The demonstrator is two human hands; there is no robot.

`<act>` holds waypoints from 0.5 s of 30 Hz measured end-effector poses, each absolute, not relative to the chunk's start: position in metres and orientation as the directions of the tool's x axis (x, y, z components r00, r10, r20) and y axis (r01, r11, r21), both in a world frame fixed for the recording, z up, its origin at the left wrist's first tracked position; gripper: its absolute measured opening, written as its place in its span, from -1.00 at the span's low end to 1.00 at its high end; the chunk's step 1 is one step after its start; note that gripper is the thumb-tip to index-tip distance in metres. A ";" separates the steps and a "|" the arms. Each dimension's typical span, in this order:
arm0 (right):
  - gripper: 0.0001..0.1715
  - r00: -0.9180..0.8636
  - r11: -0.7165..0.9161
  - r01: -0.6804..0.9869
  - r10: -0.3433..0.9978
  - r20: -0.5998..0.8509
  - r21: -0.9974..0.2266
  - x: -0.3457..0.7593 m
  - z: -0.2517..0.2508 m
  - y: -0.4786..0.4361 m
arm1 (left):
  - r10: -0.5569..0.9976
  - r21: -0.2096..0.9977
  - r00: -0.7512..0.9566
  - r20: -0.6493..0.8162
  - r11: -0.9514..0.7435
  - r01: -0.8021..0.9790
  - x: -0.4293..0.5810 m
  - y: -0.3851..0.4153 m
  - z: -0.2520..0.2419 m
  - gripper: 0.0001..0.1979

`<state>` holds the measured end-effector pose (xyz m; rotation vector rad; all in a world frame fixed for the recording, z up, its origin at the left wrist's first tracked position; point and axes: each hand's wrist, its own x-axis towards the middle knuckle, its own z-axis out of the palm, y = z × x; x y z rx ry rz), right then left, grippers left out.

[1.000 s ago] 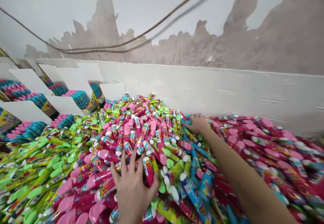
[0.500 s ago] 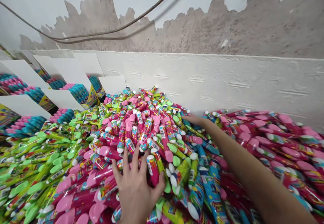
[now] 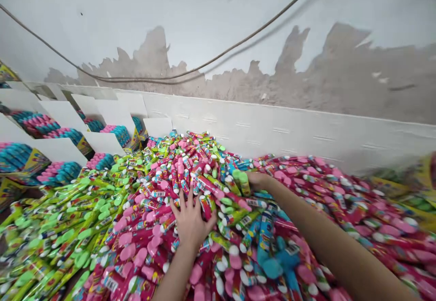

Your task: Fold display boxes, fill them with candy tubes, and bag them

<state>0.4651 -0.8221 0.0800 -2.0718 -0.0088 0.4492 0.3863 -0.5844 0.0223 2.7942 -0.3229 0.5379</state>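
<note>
A deep heap of printed plastic tubes (image 3: 150,246) with pink, green and blue ends spreads in front of me. My left hand (image 3: 190,221) lies palm down on the pink tubes in the middle, fingers spread and gripping nothing. Farther back and to the right, my right hand (image 3: 257,181) reaches into the heap, its fingers largely hidden. Against those fingers stand green-capped tubes (image 3: 242,183), tipped upright above their neighbours. Blue tubes (image 3: 267,228) lie under and in front of my right wrist.
Green tubes (image 3: 78,228) cover the left side. Display boxes (image 3: 25,162) with white back cards, filled with pink and blue tubes, stand at the far left. A white foam board (image 3: 282,130) lines the peeling wall behind, where a cable (image 3: 218,58) hangs. Yellow boxes (image 3: 405,187) sit at the right edge.
My view has tilted up and widened. My right hand now has green-capped tubes raised upright at its fingers. The left hand remains spread on the heap.
</note>
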 end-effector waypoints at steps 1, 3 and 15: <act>-0.58 0.923 -0.525 -0.160 0.220 -0.315 -0.836 0.452 0.090 -0.817 | -0.169 0.235 0.910 0.377 -0.933 -0.271 0.385 -0.583 0.025 -0.43; -0.64 0.916 -0.542 -0.121 0.262 -0.304 -0.831 0.424 0.108 -0.805 | -0.195 0.256 0.915 0.354 -0.921 -0.295 0.382 -0.580 0.030 -0.45; -0.50 0.999 -0.872 0.046 0.044 0.016 -0.488 0.249 0.113 -0.724 | -0.327 0.589 0.894 0.307 -0.673 -0.448 0.333 -0.511 0.049 -0.27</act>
